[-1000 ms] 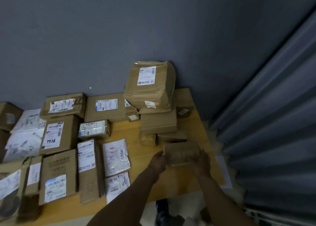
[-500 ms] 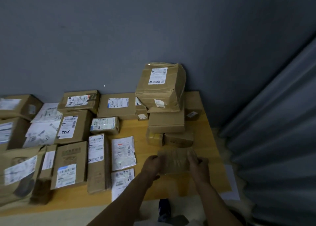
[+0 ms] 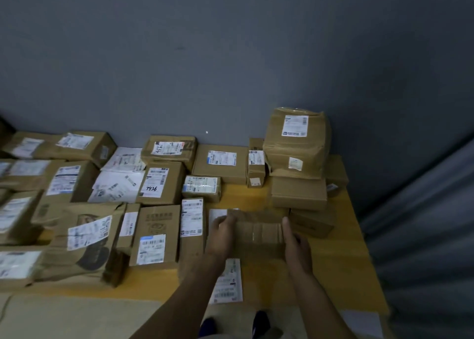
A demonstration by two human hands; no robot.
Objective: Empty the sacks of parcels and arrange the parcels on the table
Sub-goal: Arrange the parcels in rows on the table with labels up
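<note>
Our left hand (image 3: 221, 232) and right hand (image 3: 295, 238) both grip the brown parcel (image 3: 259, 229) over the surface (image 3: 333, 274); set carelessly, it could, we judge, knock the uneven stack (image 3: 298, 192) beside it.

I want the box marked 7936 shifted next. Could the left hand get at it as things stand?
Probably not right now: the left hand grips one end of the brown parcel, with the right hand at the other. Freed, it likely could; the box lies uncovered.
</note>
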